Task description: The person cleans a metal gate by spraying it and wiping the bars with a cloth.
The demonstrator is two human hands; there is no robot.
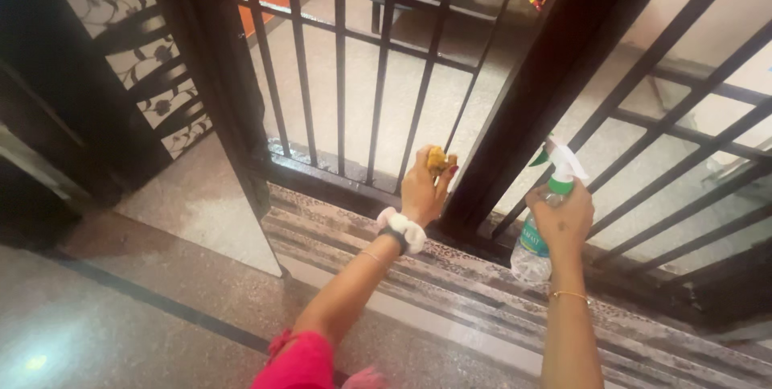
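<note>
Speckled stone flooring (121,316) with a thin dark inlaid line fills my lower view, and it meets a ridged, grimy door threshold (450,276) running on a slant from centre to lower right. Beyond it stands a black metal grille gate (338,59) with upright bars, and I see a paler floor through the gaps. Much is cut off: the top of the gate leaves the frame, some colourful wrapped items at the top edge are too small to make out, and the dark panel with a floral pattern (153,59) at left is partly in shadow. My left hand (422,192) reaches to the foot of a bar, its grip closed on a crumpled yellowish cloth (438,160) pressed against the gate's bottom rail; a white scrunchie sits on that wrist. My right hand (563,216) is wrapped around the neck of a clear plastic spray bottle (535,240) with a white and green trigger head, held just beside the thick gate post (547,91). Its blue-green label wraps the upper body, but my fingers hide part of it.
</note>
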